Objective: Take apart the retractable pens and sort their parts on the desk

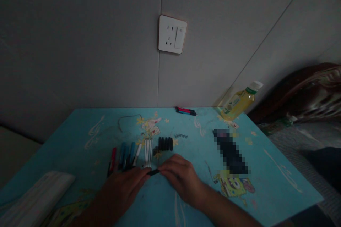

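My left hand [128, 184] and my right hand [183, 177] meet low in the middle, above the blue table. Each pinches one end of a short black pen part [153, 172], held nearly level between the fingertips. Just beyond lies a row of slim white rods [148, 152]. To their left are several blue pen barrels [128, 152], a white one [137, 151] and red ones [113, 156], their near ends partly hidden by my left hand. Several short black pieces [165, 144] lie side by side behind my right hand, with small springs [181, 136] to their right.
Red and blue pens [185, 111] lie near the wall. A bottle of yellow liquid [238, 103] stands at the back right. A pixelated dark oblong [231, 152] lies on the right of the table [197, 205]. A whitish bundle [39, 198] is at front left.
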Action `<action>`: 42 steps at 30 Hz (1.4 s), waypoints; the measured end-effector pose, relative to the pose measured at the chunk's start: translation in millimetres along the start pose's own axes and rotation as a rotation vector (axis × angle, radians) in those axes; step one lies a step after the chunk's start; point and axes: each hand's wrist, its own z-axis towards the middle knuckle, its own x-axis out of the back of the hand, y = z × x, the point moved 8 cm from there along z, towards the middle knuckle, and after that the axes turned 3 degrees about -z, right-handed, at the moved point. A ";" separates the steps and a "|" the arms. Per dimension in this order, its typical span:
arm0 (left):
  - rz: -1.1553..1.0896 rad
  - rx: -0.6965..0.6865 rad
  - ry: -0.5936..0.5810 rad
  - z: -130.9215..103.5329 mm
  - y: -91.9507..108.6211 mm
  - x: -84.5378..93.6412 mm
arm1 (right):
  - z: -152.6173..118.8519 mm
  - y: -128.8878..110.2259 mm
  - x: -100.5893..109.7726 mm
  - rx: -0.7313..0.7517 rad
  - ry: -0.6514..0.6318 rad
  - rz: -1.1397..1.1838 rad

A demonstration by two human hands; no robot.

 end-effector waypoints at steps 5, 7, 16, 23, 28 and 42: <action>0.015 0.065 0.033 -4.9 -14.8 -0.6 | 2.2 24.0 36.4 -0.030 0.176 -0.206; 0.045 0.072 0.061 -6.8 -18.1 0.6 | 1.9 44.5 64.4 -0.122 0.270 -0.322; 0.095 0.039 0.022 -6.6 -13.3 -2.3 | 0.5 107.1 114.5 -0.304 0.230 -0.538; 0.114 0.085 0.003 -2.5 -14.1 -0.7 | -3.1 125.8 92.9 -0.382 0.134 -0.553; 0.133 0.108 -0.015 -2.3 -14.8 -3.3 | 1.6 122.9 89.0 -0.306 0.142 -0.551; 0.025 -0.006 -0.033 -1.0 -4.3 -16.8 | 7.7 36.2 56.1 -0.067 0.114 -0.290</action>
